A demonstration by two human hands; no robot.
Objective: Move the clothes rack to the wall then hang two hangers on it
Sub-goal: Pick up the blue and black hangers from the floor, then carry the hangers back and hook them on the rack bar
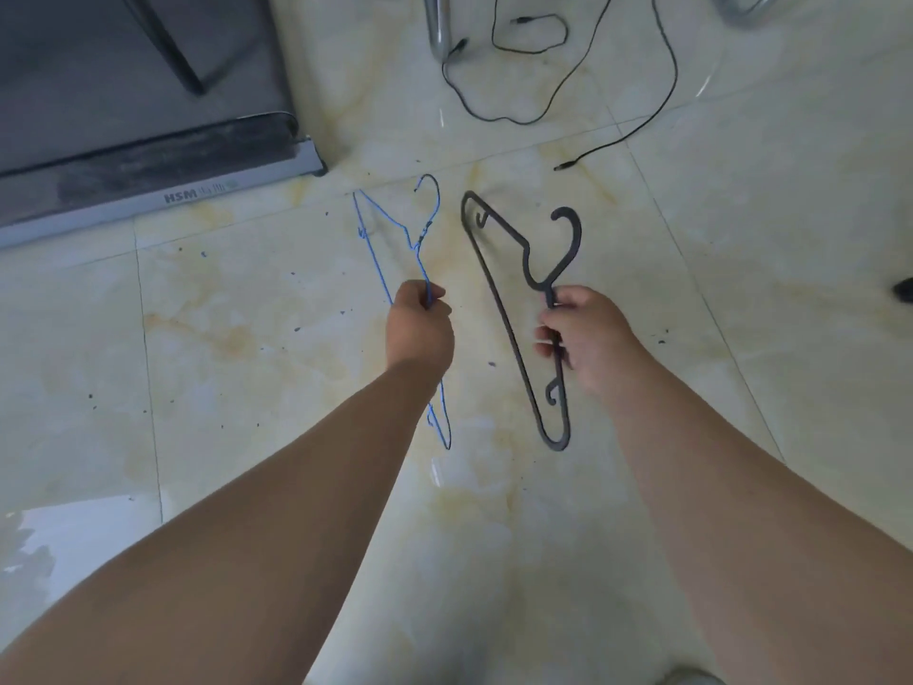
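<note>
Two hangers held over the tiled floor (pixel 741 200), one per hand: left hand (pixel 420 326) has fingers clamped on the blue wire hanger (pixel 390 249), right hand (pixel 585 333) has fingers clamped on the black plastic hanger (pixel 499 294), just below its hook. Hangers sit side by side, apart, hooks pointing away from the person. Black cable (pixel 662 66) loops on the floor beyond them, near chrome tube feet (pixel 439 27); grey HSM unit (pixel 148 155) at upper left.

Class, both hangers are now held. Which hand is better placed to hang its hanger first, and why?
Probably the right hand: its grip sits just below the hook of the black hanger. The left hand holds the blue wire hanger further from its hook.
</note>
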